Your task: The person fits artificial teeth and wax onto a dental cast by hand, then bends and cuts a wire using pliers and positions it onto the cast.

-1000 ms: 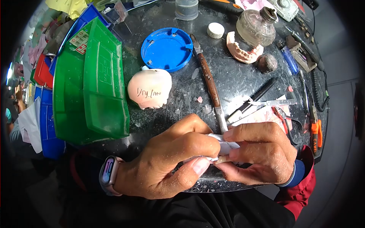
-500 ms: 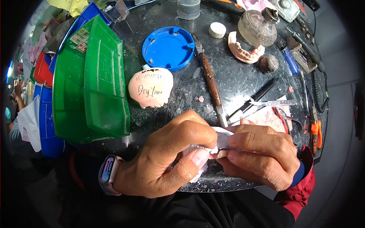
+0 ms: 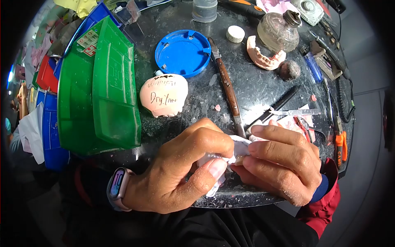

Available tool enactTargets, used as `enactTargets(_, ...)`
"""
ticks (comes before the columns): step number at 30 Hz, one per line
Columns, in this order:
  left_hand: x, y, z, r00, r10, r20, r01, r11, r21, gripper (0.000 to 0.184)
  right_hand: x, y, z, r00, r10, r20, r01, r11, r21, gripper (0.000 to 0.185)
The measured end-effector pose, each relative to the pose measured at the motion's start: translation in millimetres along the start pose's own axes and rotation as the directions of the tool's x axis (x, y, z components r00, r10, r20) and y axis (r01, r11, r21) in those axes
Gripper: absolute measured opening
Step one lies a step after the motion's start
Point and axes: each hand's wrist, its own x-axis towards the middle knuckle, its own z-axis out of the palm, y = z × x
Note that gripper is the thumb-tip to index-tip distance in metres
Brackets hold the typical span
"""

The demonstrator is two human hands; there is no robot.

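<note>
My left hand (image 3: 181, 168), wearing a watch, is closed with thumb and index finger pinching a crumpled white tissue (image 3: 240, 145). Some of the tissue hangs below the thumb. My right hand (image 3: 286, 166) is pressed against the other side of the tissue, its thumb and fingers closed around a small cream-coloured piece (image 3: 247, 159), possibly a denture tooth. Most of that piece is hidden by fingers and tissue. Fine pale dust covers both hands. Just beyond them lies a wax knife (image 3: 227, 86) with a wooden handle, its near tip close to the tissue.
Left of the hands stand green bins (image 3: 115, 90) and a pink plaster model (image 3: 163, 96) with handwriting. Farther back are a blue round lid (image 3: 183, 53), a white cap (image 3: 235, 34), a dental arch model (image 3: 265, 57) and a glass burner (image 3: 277, 33). Orange-handled pliers (image 3: 340, 144) lie right.
My right fingers have shifted slightly, the index finger lifting and spreading from the others. The cream piece is now more covered. My left hand has hardly moved.
</note>
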Motion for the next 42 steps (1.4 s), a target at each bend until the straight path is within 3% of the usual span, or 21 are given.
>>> enactTargets(6,1,2,0,0.997,-0.076,-0.029,0.076,0.997,-0.017,0.016,1,-4,-2,0.998,-0.039,-0.039,0.034,0.991,-0.126,0.03)
enactTargets(9,0,0,0,0.992,-0.095,-0.088,0.091,0.995,-0.046,0.017,3,-4,-8,1.0,0.006,0.016,-0.005,0.999,-0.039,0.029)
enactTargets(12,-1,-1,-4,0.983,-0.129,-0.134,0.128,0.992,-0.02,0.018,0,3,-11,0.99,0.096,0.101,-0.112,0.98,0.165,0.029)
enactTargets(15,-2,3,-15,0.991,-0.133,-0.03,0.135,0.989,0.059,0.018,13,2,-16,0.97,0.193,0.146,-0.202,0.978,0.047,0.035)
enactTargets(16,-2,3,-15,0.993,-0.114,0.006,0.113,0.989,0.092,0.018,11,0,-11,0.97,0.239,0.042,-0.241,0.97,0.031,0.038)
enactTargets(17,-4,1,-8,0.993,-0.114,-0.026,0.113,0.993,-0.025,0.019,11,0,-9,0.971,0.237,0.023,-0.236,0.97,-0.056,0.039)
enactTargets(20,-3,-3,-8,1.0,0.006,0.005,-0.006,0.998,0.067,0.02,6,8,-8,0.987,0.149,0.066,-0.143,0.986,-0.091,0.036)
enactTargets(24,-2,-1,-11,0.998,-0.03,0.059,0.025,0.997,0.077,0.023,7,8,-9,0.992,0.104,0.075,-0.093,0.986,-0.135,0.034)
enactTargets(27,0,9,3,0.968,-0.214,-0.131,0.192,0.968,-0.16,0.03,8,7,-12,0.993,0.089,0.075,-0.077,0.986,-0.147,0.035)
enactTargets(30,-1,9,-5,0.977,-0.174,-0.123,0.196,0.961,0.194,0.028,7,6,-14,0.994,0.069,0.086,-0.058,0.991,-0.123,0.036)
enactTargets(33,5,7,-13,0.995,-0.049,-0.091,0.09,0.843,0.53,0.017,8,6,-17,0.989,0.06,0.133,-0.047,0.994,-0.098,0.038)
enactTargets(36,10,13,-13,0.977,0.172,-0.124,-0.047,0.747,0.664,0.014,8,6,-18,0.989,0.043,0.141,-0.031,0.996,-0.089,0.039)
enactTargets(38,12,18,-19,0.965,0.253,-0.066,-0.162,0.778,0.607,0.015,8,3,-18,0.99,0.026,0.136,-0.015,0.997,-0.08,0.038)
enactTargets(42,8,21,-19,0.984,0.168,-0.066,-0.127,0.904,0.408,0.013,8,0,-22,0.986,-0.075,0.152,0.098,0.984,-0.149,0.035)
